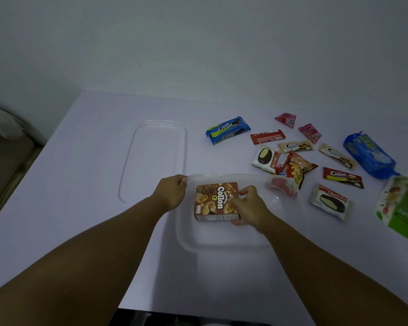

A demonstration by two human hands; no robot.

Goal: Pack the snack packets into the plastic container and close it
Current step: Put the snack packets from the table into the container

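Note:
A clear plastic container (186,241) sits on the white table in front of me. Inside it lies a brown Collon box (213,201), and my right hand (247,207) grips the box's right end. My left hand (172,192) holds the container's far left rim. The clear lid (154,161) lies flat to the left, behind the container. Several snack packets are spread to the right: a blue Cream-O pack (227,130), a red bar (267,136), two Choco Pie packets (265,158) (331,202), and a red chip bag (296,168).
Further right lie two pink sachets (286,120), a big blue bag (369,156) and a green bag (402,207). A wall stands behind the table (80,161). The table's left edge drops to a dark floor.

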